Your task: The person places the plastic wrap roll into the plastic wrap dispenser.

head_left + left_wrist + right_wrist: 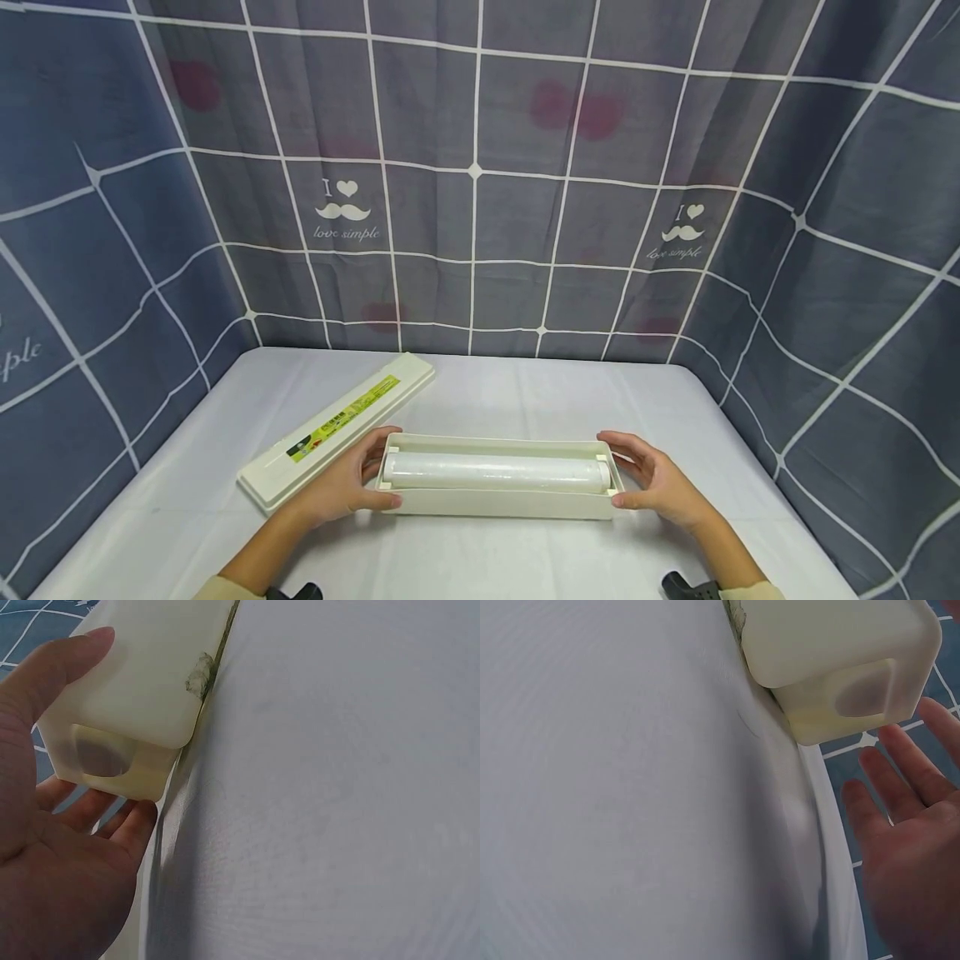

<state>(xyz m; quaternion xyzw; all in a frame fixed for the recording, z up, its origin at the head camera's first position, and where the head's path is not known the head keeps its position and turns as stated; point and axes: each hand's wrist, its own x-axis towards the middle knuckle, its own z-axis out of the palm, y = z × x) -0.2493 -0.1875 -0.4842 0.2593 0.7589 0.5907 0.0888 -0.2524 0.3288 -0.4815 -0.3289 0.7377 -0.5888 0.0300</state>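
A long cream plastic box [498, 503], its top uncovered, lies across the white table. Inside it is a roll of clear wrap, seemingly cling film [498, 472]. My left hand [356, 483] grips the box's left end, thumb on the front wall and fingers around the far side; the left wrist view shows this thumb [79, 656] against the wall. At the other end, my right hand [652, 479] spans the box with thumb at the near corner and index finger at the far corner. In the right wrist view its other fingers [900, 776] extend off the end wall.
A long cream lid [258, 479] with a green and yellow label [342, 418] lies aslant on the table, behind and left of the left hand. A grey-blue checked curtain [517, 217] encloses the table [525, 558] at the back and both sides.
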